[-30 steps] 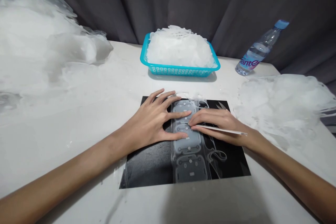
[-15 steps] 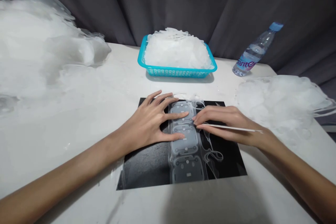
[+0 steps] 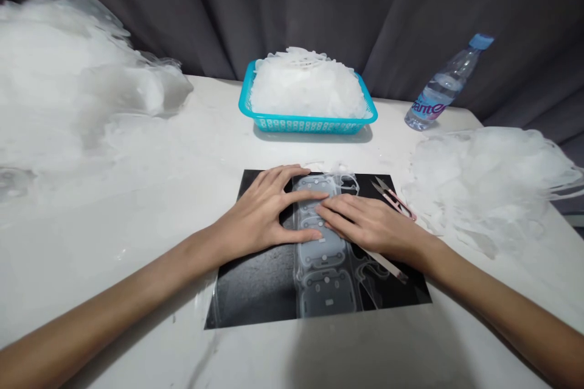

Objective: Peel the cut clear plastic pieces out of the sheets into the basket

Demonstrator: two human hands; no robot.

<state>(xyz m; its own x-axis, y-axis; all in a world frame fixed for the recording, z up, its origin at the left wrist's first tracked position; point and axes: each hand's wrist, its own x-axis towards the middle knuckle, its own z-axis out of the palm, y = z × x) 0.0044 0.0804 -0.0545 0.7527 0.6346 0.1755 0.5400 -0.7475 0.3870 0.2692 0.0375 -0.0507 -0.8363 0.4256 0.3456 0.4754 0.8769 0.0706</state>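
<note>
A strip of translucent silicone-like pieces (image 3: pixel 326 292), rounded rectangles with small holes, lies on a black mat (image 3: pixel 255 285). My left hand (image 3: pixel 269 206) is open on it, with thumb and forefinger spread over the upper two pieces and the other fingers towards the mat's far edge. Close beside, my right hand (image 3: pixel 365 222) is closed, fingertips low over the join between those pieces. From under its palm sticks out a slim whitish tool (image 3: pixel 385 264); its tip is hidden and its exact kind is unclear. Thin clear offcuts (image 3: pixel 369 270) curl right of the strip.
Pink-handled thread snips (image 3: pixel 396 199) lie at the mat's right edge. Behind stands a turquoise basket (image 3: pixel 310 124) heaped with translucent pieces. A water bottle (image 3: pixel 444 88) stands back right. Piles of translucent material lie at left (image 3: pixel 59 79) and right (image 3: pixel 493 176).
My right hand has moved slightly left and turned palm-down over the strip; the tool's rear end now points down-right. The snips have come into view. My left hand's upper fingers have drawn together.
</note>
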